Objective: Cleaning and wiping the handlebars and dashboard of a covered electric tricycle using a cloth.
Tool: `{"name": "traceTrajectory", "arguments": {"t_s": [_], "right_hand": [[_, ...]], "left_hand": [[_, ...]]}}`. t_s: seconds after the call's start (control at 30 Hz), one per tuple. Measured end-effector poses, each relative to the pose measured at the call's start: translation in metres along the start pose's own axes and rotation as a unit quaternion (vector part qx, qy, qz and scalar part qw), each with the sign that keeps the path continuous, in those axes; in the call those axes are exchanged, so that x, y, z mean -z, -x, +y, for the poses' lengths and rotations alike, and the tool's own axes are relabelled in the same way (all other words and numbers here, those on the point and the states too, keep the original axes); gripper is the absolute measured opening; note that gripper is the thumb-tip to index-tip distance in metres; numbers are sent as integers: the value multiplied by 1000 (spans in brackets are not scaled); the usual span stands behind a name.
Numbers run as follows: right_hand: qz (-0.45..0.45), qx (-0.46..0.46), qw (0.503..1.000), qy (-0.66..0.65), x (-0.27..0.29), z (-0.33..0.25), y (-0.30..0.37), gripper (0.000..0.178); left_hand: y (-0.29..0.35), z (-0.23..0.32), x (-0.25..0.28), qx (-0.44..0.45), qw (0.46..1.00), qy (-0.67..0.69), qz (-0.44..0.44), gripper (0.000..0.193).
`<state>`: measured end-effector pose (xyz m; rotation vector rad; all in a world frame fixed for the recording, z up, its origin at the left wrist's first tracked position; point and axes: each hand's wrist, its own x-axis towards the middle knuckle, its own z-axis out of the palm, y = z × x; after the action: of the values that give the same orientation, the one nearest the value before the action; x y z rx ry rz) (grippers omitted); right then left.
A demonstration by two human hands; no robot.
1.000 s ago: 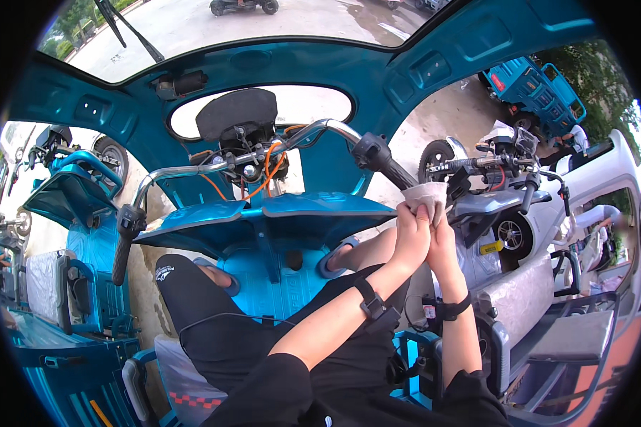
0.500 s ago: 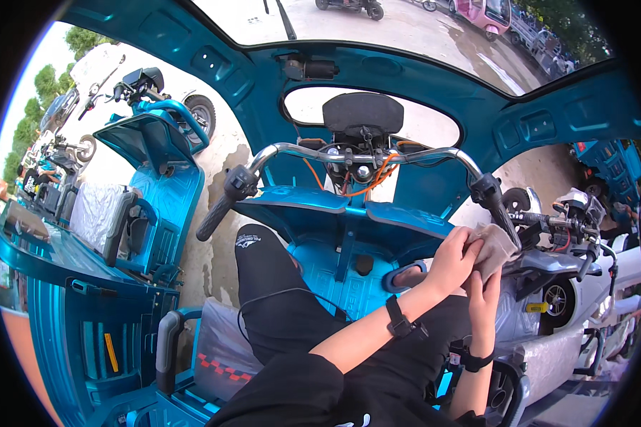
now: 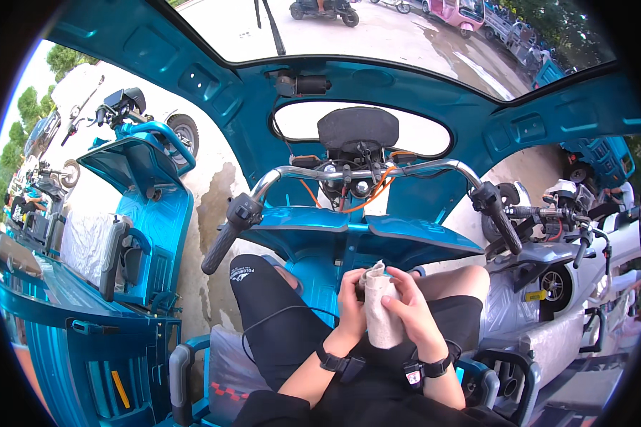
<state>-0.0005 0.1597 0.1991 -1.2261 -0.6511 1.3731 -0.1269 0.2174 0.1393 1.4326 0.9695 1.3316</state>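
Observation:
Both hands hold a folded greyish-beige cloth above my lap. My left hand is closed on its left edge, with the thumb and fingers near the upper corner. My right hand grips the right side, thumb pressed on the front face. The cloth hangs down between the palms; whether anything is wrapped inside is hidden. Ahead of me runs a chrome handlebar with a black left grip and a black right grip; neither hand touches it.
A blue cab frame with a windscreen surrounds me. Beneath the handlebar is a blue front panel, and orange wires loop near the centre. Another blue tricycle stands at left, a grey-white vehicle at right.
My hands and the cloth have come away from the right handlebar grip and moved left and toward me, over my lap. The view has shifted slightly, and my right knee now shows bare.

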Motion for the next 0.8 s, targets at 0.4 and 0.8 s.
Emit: {"name": "traceTrajectory", "arguments": {"t_s": [0.4,0.8], "right_hand": [[97,69,987,111,10,-14,-27,36],[219,474,709,474,-34,-226,-220,60]], "left_hand": [[-62,5,49,-83,986,-118,81,24],[-325,133,-4,-241,894,-348,145,28]]}}
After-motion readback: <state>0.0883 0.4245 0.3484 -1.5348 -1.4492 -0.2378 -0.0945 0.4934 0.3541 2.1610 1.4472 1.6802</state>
